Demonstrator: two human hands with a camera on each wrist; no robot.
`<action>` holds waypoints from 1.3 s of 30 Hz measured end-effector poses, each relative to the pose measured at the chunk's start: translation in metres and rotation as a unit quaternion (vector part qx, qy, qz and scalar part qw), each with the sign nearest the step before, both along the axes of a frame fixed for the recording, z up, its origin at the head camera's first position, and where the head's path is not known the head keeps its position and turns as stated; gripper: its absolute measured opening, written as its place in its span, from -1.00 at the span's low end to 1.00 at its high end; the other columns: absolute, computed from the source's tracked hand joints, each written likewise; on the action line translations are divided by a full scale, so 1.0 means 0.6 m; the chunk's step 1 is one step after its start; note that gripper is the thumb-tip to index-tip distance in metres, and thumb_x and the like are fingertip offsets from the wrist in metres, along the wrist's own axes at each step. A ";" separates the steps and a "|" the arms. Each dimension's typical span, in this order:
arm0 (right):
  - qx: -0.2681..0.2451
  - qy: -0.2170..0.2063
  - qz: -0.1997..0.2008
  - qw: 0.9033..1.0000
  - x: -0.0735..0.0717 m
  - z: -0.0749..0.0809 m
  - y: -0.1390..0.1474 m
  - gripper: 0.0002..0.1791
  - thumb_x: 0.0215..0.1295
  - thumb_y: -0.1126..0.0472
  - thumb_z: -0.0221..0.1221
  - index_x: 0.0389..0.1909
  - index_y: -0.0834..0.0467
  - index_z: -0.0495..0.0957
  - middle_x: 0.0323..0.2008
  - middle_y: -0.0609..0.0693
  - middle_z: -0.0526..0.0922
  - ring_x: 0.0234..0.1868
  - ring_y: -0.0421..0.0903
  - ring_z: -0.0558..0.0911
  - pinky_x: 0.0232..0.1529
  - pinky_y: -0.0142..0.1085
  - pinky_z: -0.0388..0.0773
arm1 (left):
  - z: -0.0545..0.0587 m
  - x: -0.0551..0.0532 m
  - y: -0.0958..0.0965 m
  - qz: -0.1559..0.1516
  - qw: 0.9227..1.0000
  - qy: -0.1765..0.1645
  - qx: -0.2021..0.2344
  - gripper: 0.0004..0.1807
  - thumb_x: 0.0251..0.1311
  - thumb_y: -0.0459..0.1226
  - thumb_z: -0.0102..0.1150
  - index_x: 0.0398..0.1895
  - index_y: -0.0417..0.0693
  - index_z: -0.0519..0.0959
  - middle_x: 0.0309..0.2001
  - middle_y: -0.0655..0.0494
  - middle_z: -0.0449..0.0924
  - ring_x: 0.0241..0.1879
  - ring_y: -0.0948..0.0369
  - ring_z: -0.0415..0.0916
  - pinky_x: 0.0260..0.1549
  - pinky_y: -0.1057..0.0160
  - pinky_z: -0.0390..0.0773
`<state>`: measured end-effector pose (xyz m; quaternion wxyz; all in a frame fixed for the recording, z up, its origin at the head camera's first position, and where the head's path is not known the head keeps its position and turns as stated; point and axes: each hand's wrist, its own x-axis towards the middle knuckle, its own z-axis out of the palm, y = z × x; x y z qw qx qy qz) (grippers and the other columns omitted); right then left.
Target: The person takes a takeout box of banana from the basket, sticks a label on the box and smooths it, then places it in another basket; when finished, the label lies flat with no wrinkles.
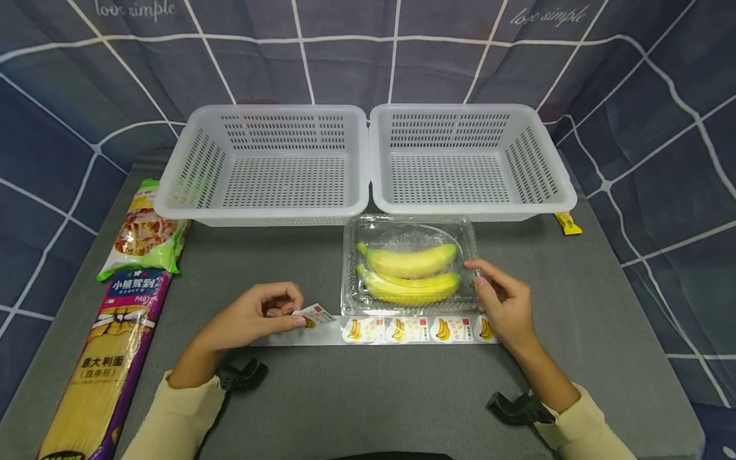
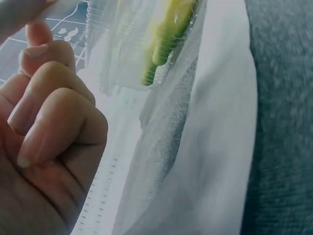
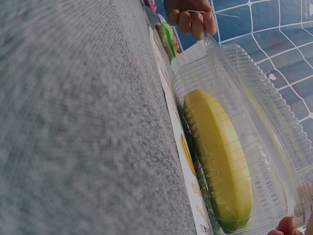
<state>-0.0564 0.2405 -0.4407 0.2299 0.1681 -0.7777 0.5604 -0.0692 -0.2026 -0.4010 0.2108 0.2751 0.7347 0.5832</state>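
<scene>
A clear plastic clamshell box (image 1: 352, 275) with bananas (image 1: 411, 260) inside lies in the middle of the table. Along its near side runs a strip of banana stickers (image 1: 408, 329). My left hand (image 1: 253, 316) pinches one sticker (image 1: 315, 314) between thumb and index finger, its free end lifted above the strip's bare backing. In the left wrist view the other fingers (image 2: 63, 122) curl toward the palm. At the box's right edge, my right hand (image 1: 506, 300) touches the lid with index finger and thumb, the strip's right end passing under that hand.
Two white plastic baskets (image 1: 264, 217) (image 1: 477, 208) stand side by side behind the box. At the left lie a green-and-white food packet (image 1: 144, 233) and a long pasta pack (image 1: 106, 364). A small yellow packet (image 1: 568, 223) shows by the right basket. Grid-patterned cloth (image 1: 345, 70) hangs behind.
</scene>
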 end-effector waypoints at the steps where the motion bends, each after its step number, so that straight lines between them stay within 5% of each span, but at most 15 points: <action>1: -0.001 0.000 0.001 1.000 0.000 0.000 0.000 -0.68 0.28 0.57 0.08 -0.02 0.40 0.68 -0.66 -0.11 0.44 -0.72 -0.31 0.28 -0.75 -0.45 0.20 | 0.000 0.000 0.001 0.000 1.000 -0.001 0.000 -0.80 0.30 -0.43 0.32 -0.32 -0.01 0.49 -0.46 0.12 0.28 -0.54 0.33 0.16 -0.65 0.25 0.20; 14: 0.000 -0.003 -0.002 1.000 0.003 0.004 -0.002 -0.68 0.29 0.55 0.10 -0.01 0.37 0.69 -0.65 -0.10 0.45 -0.72 -0.30 0.29 -0.75 -0.44 0.21 | 0.026 -0.010 0.030 0.046 0.998 -0.032 -0.030 -0.84 0.31 -0.32 0.37 -0.28 -0.13 0.54 -0.44 0.10 0.29 -0.54 0.32 0.14 -0.61 0.29 0.20; 23: -0.005 -0.006 -0.001 1.000 0.004 0.007 -0.004 -0.68 0.28 0.58 0.08 -0.01 0.41 0.68 -0.66 -0.09 0.46 -0.72 -0.30 0.32 -0.75 -0.42 0.24 | 0.072 -0.045 0.059 0.018 0.998 0.005 -0.054 -0.87 0.29 -0.30 0.38 -0.27 -0.06 0.58 -0.54 0.11 0.06 -0.57 0.30 0.02 -0.56 0.28 0.13; 30: -0.004 0.000 -0.002 1.000 0.004 0.016 -0.010 -0.69 0.26 0.62 0.05 -0.05 0.48 0.65 -0.67 -0.07 0.44 -0.71 -0.31 0.31 -0.75 -0.41 0.23 | 0.104 -0.076 0.115 0.015 0.995 0.036 -0.096 -0.83 0.26 -0.18 0.44 -0.27 0.02 0.60 -0.55 0.19 0.03 -0.56 0.28 0.01 -0.44 0.28 0.22; 39: -0.009 -0.006 0.001 1.000 0.003 0.001 -0.002 -0.68 0.28 0.60 0.08 -0.02 0.43 0.66 -0.66 -0.08 0.45 -0.71 -0.30 0.32 -0.76 -0.42 0.23 | 0.120 -0.103 0.183 -0.021 0.988 0.074 -0.134 -0.81 0.24 -0.11 0.44 -0.29 0.09 0.59 -0.61 0.25 0.11 -0.59 0.30 0.05 -0.40 0.24 0.30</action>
